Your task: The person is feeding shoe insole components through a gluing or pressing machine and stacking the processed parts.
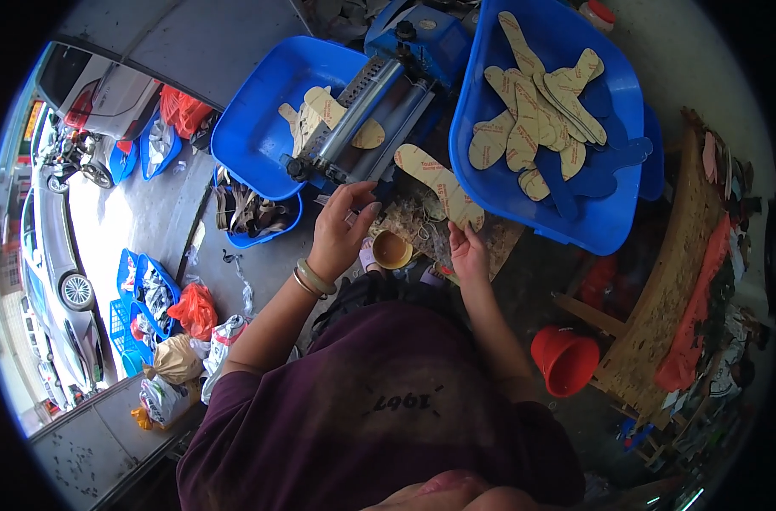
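Observation:
My right hand (469, 253) pinches the end of a cream insole (439, 183) with red print. That insole points up and left toward a roller machine (354, 115) with metal rollers and a blue body. Just below the rollers is my left hand (344, 223), its fingers loosely bent and apart, with nothing seen in it. Another insole (368, 134) lies at the far side of the rollers, over a blue tub (243, 128) that has more insoles in it. To the right, a larger blue tub (473, 94) holds a pile of cream insoles (533, 119) and some blue pieces.
A small yellowish bowl (392, 249) is below the machine near my feet. A red bucket (565, 362) stands at the right beside a worn wooden bench (652, 307). A blue basket of straps or shoes (256, 209) sits left. Bags and parked cars are farther left.

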Tool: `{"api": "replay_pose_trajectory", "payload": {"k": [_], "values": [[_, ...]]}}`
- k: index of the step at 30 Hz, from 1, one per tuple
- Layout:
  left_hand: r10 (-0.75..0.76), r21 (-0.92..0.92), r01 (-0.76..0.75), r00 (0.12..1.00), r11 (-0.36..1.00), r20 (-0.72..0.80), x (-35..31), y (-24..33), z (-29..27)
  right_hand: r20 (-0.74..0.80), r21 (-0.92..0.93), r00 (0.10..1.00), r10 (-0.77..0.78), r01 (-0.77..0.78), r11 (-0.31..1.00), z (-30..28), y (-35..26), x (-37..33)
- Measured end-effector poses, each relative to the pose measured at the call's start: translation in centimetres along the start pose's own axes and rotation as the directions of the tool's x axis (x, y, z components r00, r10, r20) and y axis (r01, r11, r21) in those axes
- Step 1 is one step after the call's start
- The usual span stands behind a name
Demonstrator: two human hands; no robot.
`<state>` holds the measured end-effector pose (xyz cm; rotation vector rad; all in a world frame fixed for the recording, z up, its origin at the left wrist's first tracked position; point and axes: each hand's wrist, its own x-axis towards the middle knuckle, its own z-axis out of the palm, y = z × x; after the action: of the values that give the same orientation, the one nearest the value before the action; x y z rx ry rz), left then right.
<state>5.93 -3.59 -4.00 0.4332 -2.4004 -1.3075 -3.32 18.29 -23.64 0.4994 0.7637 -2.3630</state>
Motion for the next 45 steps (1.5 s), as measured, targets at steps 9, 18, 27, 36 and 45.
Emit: {"api": "replay_pose_trajectory", "payload": {"k": [9,18,27,36,45], "values": [[-0.299,-0.197,0.317,0.947,0.928,0.115,-3.9,-1.4,1.2,0.088,0.011,0.996,0.002,-0.003,1.000,6.2,3.0,7.5],[-0.293,-0.212,0.327,0.939,0.921,0.178,-3.9,-2.4,1.9,0.426,-0.790,0.890,0.163,0.278,0.546,16.8,-4.5,-2.1],[-0.324,-0.344,0.378,0.923,0.859,0.206,-4.3,-2.5,3.6,-0.231,-0.925,0.966,-0.119,-0.255,-0.282,6.9,-21.2,16.0],[-0.200,-0.515,0.346,0.927,0.784,0.318,-2.4,-0.2,5.5,0.212,-0.805,0.857,-0.470,0.426,0.414,11.0,-18.6,9.0],[-0.392,-0.683,0.606,0.792,0.408,0.468,-0.5,-0.6,6.9,0.392,-0.822,0.906,0.156,0.269,0.502,15.6,-14.6,3.8]]}}
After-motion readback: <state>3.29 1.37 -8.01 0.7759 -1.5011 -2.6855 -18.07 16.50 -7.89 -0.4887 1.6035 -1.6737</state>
